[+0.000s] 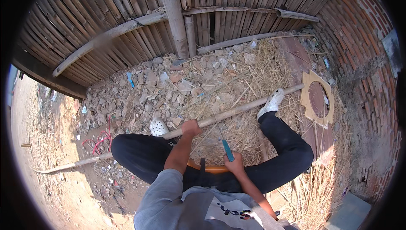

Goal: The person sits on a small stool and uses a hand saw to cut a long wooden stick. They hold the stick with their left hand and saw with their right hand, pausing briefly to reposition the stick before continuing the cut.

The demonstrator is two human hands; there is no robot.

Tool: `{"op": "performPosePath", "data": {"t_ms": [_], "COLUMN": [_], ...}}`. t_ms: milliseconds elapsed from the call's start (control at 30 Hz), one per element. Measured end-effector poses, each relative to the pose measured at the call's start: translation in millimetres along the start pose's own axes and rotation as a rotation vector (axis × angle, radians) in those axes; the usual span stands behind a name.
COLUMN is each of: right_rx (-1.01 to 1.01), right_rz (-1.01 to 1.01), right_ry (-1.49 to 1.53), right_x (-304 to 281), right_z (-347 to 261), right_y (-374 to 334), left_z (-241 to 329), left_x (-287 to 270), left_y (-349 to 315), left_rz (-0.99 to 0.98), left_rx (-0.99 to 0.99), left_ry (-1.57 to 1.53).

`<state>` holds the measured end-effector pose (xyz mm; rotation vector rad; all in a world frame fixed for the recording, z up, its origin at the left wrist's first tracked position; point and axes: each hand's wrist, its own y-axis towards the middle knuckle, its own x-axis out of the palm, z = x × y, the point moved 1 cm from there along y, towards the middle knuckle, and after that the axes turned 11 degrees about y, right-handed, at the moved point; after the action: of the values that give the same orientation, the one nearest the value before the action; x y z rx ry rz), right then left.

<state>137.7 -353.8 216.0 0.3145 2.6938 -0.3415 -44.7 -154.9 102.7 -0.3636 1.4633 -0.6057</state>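
Observation:
A long wooden pole [237, 110] lies slantwise across the ground in front of me, passing between my legs and over my left foot's side. My left hand [191, 127] is closed around it near its middle. In my right hand [235, 163] is a long, thin-bladed hand tool with a teal handle [228, 150]; whether it is a saw or a sickle I cannot tell. Its narrow blade [218, 125] points away from me and crosses the pole to the right of my left hand. Both my feet, in white clogs, are beside the pole.
Rubble [148, 82] and dry straw [237, 139] cover the ground. Ahead stands a bamboo-slat wall [237, 23]; a brick wall [368, 86] rises at the right. A board with a round hole [308, 94] lies by the pole's far end. Red cord [102, 140] lies at the left.

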Motion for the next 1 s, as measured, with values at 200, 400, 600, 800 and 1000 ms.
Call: {"op": "performPosePath", "data": {"t_ms": [200, 400, 600, 800, 1000], "right_rx": [0.054, -0.010, 0.097, 0.045, 0.037], "right_rz": [0.041, 0.008, -0.001, 0.040, 0.008], "right_ry": [0.148, 0.016, 0.130, 0.113, 0.122], "right_x": [-52, -60, -135, -110, -152], "right_z": [20, 44, 27, 40, 41], "right_y": [43, 157, 84, 152, 109], "left_z": [49, 96, 120, 150, 146], "left_x": [-24, -30, -38, -49, -42], "left_y": [76, 108, 107, 92, 123], "left_rz": [0.066, 0.081, 0.041, 0.012, -0.010], "left_rx": [-0.023, -0.020, -0.044, -0.045, -0.012], "left_ry": [-0.005, -0.025, 0.003, 0.045, 0.017]}}
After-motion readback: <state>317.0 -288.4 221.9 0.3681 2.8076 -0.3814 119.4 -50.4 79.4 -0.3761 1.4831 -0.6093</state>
